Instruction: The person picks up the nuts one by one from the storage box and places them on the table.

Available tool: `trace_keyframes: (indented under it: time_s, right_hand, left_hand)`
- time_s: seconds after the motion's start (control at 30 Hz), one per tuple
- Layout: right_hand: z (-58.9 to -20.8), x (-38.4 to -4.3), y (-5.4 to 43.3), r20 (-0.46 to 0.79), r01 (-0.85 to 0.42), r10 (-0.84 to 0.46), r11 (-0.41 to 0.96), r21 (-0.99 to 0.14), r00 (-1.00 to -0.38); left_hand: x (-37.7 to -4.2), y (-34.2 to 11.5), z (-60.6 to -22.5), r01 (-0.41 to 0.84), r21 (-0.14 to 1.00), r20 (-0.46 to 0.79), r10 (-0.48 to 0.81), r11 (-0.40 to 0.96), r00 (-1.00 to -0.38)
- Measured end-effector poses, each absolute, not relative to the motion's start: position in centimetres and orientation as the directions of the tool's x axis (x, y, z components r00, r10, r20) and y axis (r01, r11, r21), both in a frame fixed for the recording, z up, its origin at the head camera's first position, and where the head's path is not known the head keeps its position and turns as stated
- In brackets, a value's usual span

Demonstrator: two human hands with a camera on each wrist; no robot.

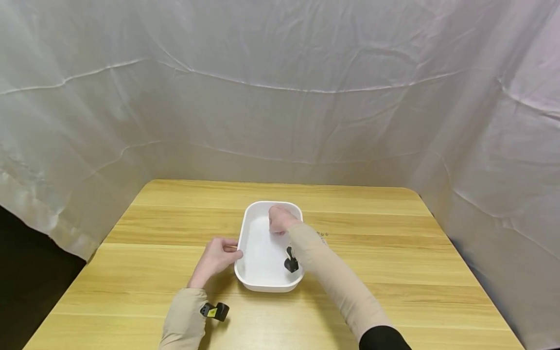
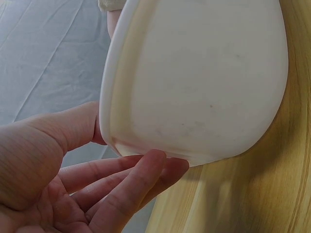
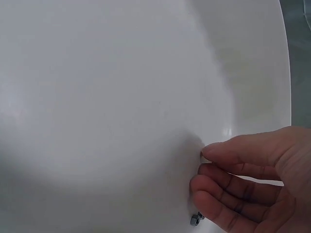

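Observation:
A white rectangular tub (image 1: 264, 262) with rounded corners sits on the wooden table. My left hand (image 1: 218, 257) grips its left wall, thumb over the rim and fingers against the outside; the left wrist view shows the hand (image 2: 97, 179) on the tub's wall (image 2: 204, 97). Inside, towards the far right corner, is my right hand (image 1: 280, 219), fingers curled. In the right wrist view this hand (image 3: 248, 184) has its thumb close to the index fingertip; whether they pinch anything is unclear. A small metal nut (image 3: 195, 220) lies against the tub floor beside the lower fingers.
Several small grey pieces (image 1: 323, 234) lie on the table (image 1: 393, 253) just right of the tub, partly hidden by the right forearm. Pale curtains (image 1: 280, 121) hang behind the table and along its sides.

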State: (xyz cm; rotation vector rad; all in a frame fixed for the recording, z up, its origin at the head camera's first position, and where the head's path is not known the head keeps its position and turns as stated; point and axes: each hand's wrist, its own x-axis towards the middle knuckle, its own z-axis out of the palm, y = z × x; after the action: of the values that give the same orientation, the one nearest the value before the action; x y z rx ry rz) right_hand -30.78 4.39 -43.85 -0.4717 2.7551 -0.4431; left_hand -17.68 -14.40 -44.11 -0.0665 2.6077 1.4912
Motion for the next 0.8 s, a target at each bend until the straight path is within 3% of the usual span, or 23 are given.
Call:
trace_keyframes:
  time_s: [0.8]
  right_hand:
    - [-43.19, -30.47, 4.92, -0.238, -0.306, -0.447, 0.834, -0.459, -0.862]
  left_hand:
    - [-17.76, -14.38, -44.22, -0.099, 0.856, -0.13, 0.026, 0.507, -0.991]
